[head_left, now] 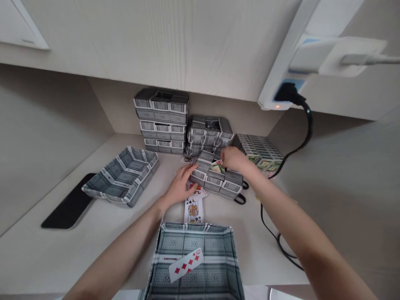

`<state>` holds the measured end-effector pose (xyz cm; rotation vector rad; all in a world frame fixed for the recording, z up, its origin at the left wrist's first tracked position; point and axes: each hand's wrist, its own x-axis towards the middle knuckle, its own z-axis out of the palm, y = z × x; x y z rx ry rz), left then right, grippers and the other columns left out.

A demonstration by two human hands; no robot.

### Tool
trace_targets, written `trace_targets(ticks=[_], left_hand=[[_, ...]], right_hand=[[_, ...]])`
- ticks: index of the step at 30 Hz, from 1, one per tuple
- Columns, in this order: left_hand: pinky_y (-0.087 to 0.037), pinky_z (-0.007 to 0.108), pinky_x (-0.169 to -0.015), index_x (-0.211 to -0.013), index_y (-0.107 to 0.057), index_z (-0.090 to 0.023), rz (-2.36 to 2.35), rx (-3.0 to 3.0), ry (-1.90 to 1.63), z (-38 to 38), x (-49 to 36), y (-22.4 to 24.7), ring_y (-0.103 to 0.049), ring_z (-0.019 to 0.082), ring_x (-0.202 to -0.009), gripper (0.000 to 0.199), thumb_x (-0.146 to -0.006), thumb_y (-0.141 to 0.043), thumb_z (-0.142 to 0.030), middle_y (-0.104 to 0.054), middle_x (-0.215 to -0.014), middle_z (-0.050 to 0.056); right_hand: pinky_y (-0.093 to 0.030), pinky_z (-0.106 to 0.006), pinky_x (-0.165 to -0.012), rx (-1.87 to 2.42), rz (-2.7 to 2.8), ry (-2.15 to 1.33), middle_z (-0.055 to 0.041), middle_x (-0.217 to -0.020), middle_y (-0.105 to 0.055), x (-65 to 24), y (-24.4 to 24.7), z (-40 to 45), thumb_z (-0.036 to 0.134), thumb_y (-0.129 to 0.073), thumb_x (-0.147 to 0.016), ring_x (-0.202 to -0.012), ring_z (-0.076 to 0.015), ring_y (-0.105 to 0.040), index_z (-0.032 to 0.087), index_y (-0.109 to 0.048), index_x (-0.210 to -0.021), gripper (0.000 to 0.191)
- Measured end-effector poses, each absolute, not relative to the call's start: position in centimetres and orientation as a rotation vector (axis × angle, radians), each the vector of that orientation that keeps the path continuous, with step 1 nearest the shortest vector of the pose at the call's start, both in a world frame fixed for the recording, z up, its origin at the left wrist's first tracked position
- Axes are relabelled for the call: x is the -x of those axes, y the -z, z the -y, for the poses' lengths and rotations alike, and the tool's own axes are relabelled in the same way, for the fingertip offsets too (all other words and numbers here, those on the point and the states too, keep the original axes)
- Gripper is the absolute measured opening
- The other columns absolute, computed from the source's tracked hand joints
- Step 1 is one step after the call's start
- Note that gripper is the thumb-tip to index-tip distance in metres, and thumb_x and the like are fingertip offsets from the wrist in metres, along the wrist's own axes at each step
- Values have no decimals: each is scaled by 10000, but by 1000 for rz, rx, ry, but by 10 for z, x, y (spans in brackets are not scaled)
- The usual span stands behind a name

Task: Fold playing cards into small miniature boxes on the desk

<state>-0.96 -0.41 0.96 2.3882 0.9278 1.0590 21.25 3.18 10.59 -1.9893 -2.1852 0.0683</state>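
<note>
The left hand (183, 183) and the right hand (233, 159) are working at a patterned card box (215, 184), which is lying on the desk (225, 213) between them. From the left, a dark phone-like slab (67, 208) is lying near an open card tray (142, 183) that is looking finished, and a tall stack (164, 121) is standing behind, seemingly complete too. The left hand is keeping its fingers loosely spread, their tips touching the box's left end, while loose face cards (193, 211) are lying below. Nearer, another tray (234, 258) is holding a diamond card (186, 265). The box is apparently awaiting more work, since a green-faced card (217, 167) is protruding from its top. The right hand is curling beside that card; whether its fingers are pinching anything, I cannot tell. Farther right, a card block (253, 146) is standing, apparently already assembled.
</note>
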Motion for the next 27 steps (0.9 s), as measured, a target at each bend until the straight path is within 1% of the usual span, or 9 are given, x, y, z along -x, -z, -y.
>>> trace_targets(ticks=[3, 9, 11, 13, 16, 18, 20, 23, 27], left_hand=[[-316, 454, -1005, -1330, -285, -232, -931, -2380, -1068, 4, 9, -9, -338, 251, -1219, 631, -751, -533, -187, -372, -1301, 102], [-310, 444, -1017, -1328, -294, -232, -930, -2364, -1075, 4, 10, -9, -338, 240, -1219, 615, -759, -524, -193, -368, -1297, 100], [-312, 444, -1017, -1332, -287, -239, -920, -2359, -1083, 5, 10, -10, -342, 239, -1217, 619, -761, -520, -191, -372, -1295, 97], [-312, 445, -1016, -1338, -273, -242, -913, -2358, -1083, 5, 10, -11, -344, 239, -1217, 633, -759, -520, -184, -373, -1297, 97], [-309, 450, -1015, -1350, -235, -231, -914, -2346, -1107, 4, 10, -9, -340, 244, -1222, 672, -749, -527, -172, -367, -1310, 102], [-305, 452, -1017, -1355, -209, -216, -919, -2327, -1144, 2, 9, -7, -336, 245, -1226, 697, -741, -535, -168, -357, -1322, 109], [-301, 454, -1017, -1355, -195, -204, -924, -2306, -1173, 1, 9, -4, -334, 248, -1230, 708, -736, -538, -167, -350, -1329, 116], [-312, 454, -1007, -1351, -192, -201, -925, -2272, -1190, -1, 9, -2, -348, 250, -1222, 705, -736, -535, -165, -350, -1325, 122], [-338, 440, -986, -1346, -195, -204, -920, -2226, -1193, -1, 10, 0, -382, 241, -1194, 698, -738, -535, -170, -356, -1312, 125]], right_hand=[[-451, -284, -640, 1944, 2422, -110, -83, -759, -680, -212, -113, -28, 79, -604, -560, -744, -228, -620, 179, -671, -680, 169], [-447, -335, -698, 1963, 2310, -223, -77, -559, -630, -216, -107, -25, 163, -632, -611, -712, -243, -622, 179, -662, -577, 48], [-448, -348, -722, 1908, 2353, -269, -82, -605, -648, -217, -107, -24, 199, -648, -617, -741, -250, -623, 183, -672, -605, 32], [-450, -348, -754, 1815, 2426, -331, -73, -728, -678, -220, -113, -21, 238, -656, -625, -808, -252, -621, 204, -688, -675, 68], [-422, -360, -849, 1720, 2386, -334, -47, -1001, -657, -228, -127, -13, 300, -633, -674, -980, -253, -575, 242, -673, -908, 244], [-405, -400, -882, 1766, 2254, -316, -83, -1160, -583, -237, -135, -2, 406, -648, -661, -1071, -283, -523, 226, -567, -1133, 512], [-386, -443, -904, 1779, 2213, -380, -125, -1306, -449, -248, -135, 12, 477, -698, -571, -1160, -322, -442, 216, -389, -1300, 834], [-367, -481, -923, 1714, 2254, -537, -124, -1407, -290, -262, -122, 33, 487, -751, -466, -1232, -344, -345, 265, -191, -1380, 1095], [-272, -455, -1013, 1629, 2180, -587, -115, -1462, -119, -269, -94, 54, 454, -748, -503, -1306, -295, -208, 269, 8, -1395, 1185]])
